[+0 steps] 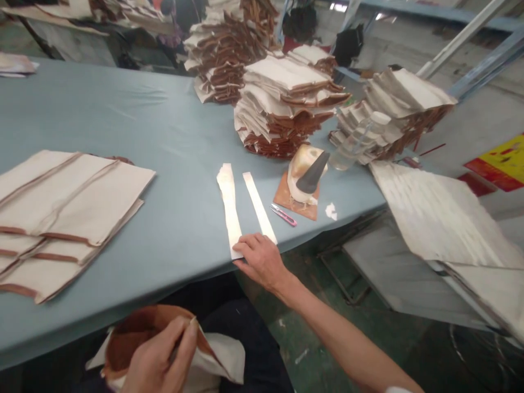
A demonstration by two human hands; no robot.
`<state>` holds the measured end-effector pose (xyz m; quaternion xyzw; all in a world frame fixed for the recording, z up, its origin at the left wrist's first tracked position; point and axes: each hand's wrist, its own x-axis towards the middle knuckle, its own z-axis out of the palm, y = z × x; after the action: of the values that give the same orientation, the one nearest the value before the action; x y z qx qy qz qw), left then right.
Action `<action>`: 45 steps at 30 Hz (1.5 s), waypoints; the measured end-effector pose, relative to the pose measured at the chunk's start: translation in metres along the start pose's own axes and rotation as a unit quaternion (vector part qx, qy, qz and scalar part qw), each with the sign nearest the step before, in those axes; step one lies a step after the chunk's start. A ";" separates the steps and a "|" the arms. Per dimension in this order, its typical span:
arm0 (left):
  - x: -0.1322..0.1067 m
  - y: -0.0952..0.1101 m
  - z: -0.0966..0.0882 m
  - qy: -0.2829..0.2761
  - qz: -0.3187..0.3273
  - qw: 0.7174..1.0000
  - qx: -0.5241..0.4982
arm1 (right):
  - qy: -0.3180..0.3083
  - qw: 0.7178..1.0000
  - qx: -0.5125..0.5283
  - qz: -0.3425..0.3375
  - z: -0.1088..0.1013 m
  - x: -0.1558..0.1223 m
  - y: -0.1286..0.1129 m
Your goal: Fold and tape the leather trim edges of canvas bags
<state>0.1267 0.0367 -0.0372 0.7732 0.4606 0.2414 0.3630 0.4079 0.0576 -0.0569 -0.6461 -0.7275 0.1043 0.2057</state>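
My left hand [164, 355] is closed in a pinch on the edge of a cream fabric piece with brown lining [223, 352], which lies over my lap. At the front edge of the table, my right hand [262, 259] has its thumb and fingers closed at the near end of a wide white strip [230, 204]. Beside it lies a narrower white strip [257, 204], its lower end partly behind my fingers. Pink-handled thread snips [284, 215] rest just to the right of the strips.
A cone-shaped dark object on a pale block [305, 177] stands on a brown square. A clear bottle [360, 139] stands behind it. Tall stacks of cream and brown pieces [282, 103] line the back. Flat cream pieces [73, 196] lie at left on the blue-green table [172, 218].
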 end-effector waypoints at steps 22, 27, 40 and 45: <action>0.102 0.031 0.046 -0.136 0.056 0.962 0.230 | -0.023 0.989 0.099 0.112 -0.017 0.029 0.009; 0.113 0.043 0.051 -0.182 0.041 0.937 0.295 | -0.025 0.980 0.081 0.179 -0.017 0.038 0.014; 0.131 0.042 0.036 -0.255 0.117 0.902 0.329 | 0.023 0.981 -0.030 0.191 -0.061 0.143 0.021; 0.144 0.023 0.027 -0.277 0.200 0.892 0.294 | 0.038 0.982 -0.047 0.180 -0.087 0.225 0.043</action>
<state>0.2247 0.1484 -0.0306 0.9560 0.2266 -0.0619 0.1759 0.4665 0.2748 0.0403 -0.7790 -0.5949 0.0810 0.1807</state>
